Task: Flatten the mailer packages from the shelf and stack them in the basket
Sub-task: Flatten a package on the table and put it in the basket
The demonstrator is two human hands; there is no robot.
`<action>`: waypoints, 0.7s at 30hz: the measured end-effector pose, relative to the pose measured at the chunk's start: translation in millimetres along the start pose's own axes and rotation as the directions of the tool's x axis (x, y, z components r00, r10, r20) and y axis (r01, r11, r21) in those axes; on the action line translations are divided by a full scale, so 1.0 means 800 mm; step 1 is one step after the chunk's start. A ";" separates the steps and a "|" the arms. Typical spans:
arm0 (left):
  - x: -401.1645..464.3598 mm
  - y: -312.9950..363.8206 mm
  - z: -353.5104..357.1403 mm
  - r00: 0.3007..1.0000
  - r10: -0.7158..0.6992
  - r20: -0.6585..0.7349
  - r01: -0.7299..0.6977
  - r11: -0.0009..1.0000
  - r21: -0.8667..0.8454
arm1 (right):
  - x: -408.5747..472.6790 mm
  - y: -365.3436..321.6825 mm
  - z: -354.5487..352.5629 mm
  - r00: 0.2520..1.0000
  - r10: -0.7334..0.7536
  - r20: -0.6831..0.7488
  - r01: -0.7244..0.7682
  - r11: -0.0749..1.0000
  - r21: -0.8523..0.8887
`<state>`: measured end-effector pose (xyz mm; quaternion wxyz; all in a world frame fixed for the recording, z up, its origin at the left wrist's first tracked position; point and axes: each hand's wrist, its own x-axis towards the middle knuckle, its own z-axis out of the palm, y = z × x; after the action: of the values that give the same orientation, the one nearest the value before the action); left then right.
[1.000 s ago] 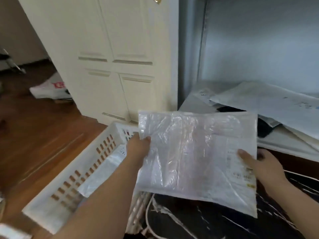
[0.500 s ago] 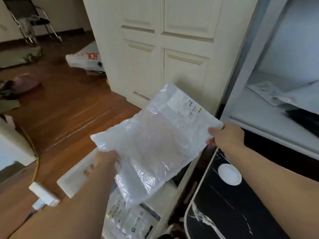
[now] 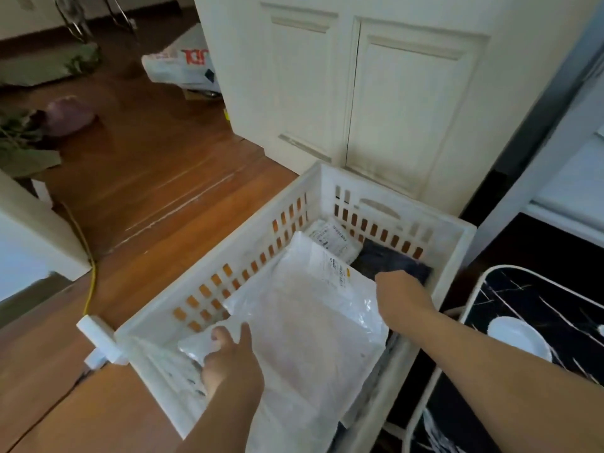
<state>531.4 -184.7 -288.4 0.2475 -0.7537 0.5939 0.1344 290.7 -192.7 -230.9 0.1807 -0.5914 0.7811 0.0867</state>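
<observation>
While both hands lower the clear mailer into the white basket, stacking is under way: the left hand pinches its near left corner, the right hand grips its far right edge; next, letting go and pressing it flat

Two bare forearms and hands, no sleeves visible.

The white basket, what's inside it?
A big clear mailer held by both hands lies on top. Behind it peek a smaller labelled mailer and something dark. Underneath is hidden.
</observation>
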 end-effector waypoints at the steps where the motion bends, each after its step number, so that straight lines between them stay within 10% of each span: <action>1: 0.004 -0.001 -0.001 0.998 0.008 0.061 -0.012 0.997 0.075 | 0.002 -0.002 0.004 1.000 0.000 0.023 0.001 0.999 -0.043; 9: 0.024 0.017 -0.015 0.976 0.058 0.212 -0.151 0.875 0.460 | 0.010 -0.002 0.010 0.999 -0.034 -0.015 0.031 0.990 -0.137; 14: 0.042 0.046 -0.021 0.946 0.277 -0.169 -0.260 0.959 0.117 | 0.020 0.000 0.014 0.999 -0.049 0.023 0.052 0.988 -0.144; 21: 0.044 0.060 0.022 0.913 0.349 0.213 -0.318 0.933 -0.168 | 0.031 0.002 0.024 0.983 0.017 0.183 0.089 0.827 -0.555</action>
<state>495.6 -212.9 -330.8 0.2410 -0.6338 0.6697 0.3029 286.3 -207.9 -258.3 0.0706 -0.6227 0.6902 0.3618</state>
